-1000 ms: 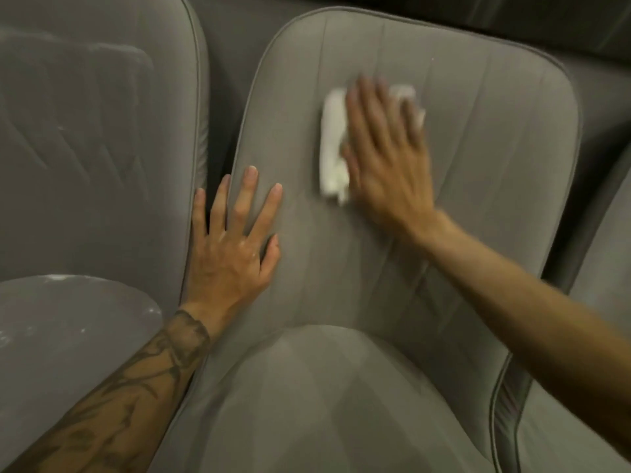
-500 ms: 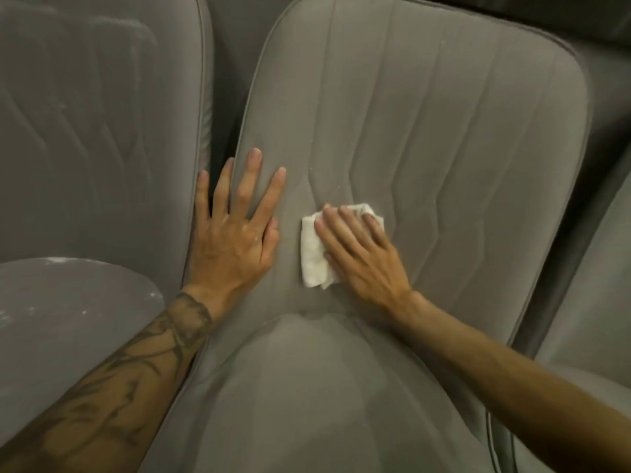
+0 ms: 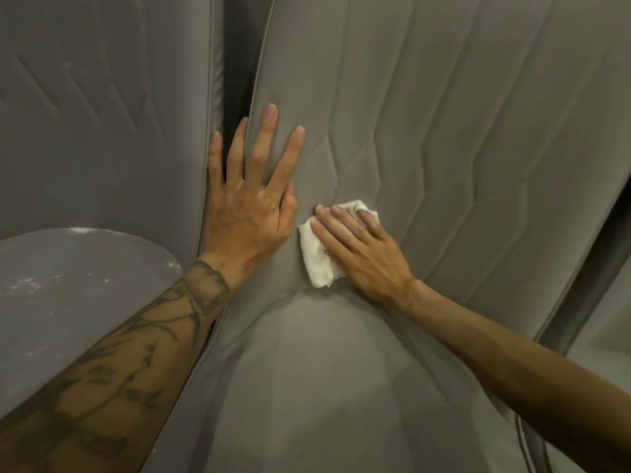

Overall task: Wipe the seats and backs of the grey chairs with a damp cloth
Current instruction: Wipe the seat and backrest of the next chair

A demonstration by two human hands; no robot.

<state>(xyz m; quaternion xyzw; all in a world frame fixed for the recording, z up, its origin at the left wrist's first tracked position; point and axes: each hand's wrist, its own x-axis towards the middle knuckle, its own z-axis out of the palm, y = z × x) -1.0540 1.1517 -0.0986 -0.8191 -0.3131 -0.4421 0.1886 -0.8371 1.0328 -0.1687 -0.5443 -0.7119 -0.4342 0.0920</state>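
Both flat on the chair back: your left hand spread wide, your right hand straight-fingered, pressing the cloth low.

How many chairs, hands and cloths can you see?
Chairs: 3 (left chair, middle chair, edge of right chair)
Hands: 2 (left hand, right hand)
Cloths: 1 (cloth)
Total: 6

cloth and right hand slid down backrest, nearer left hand
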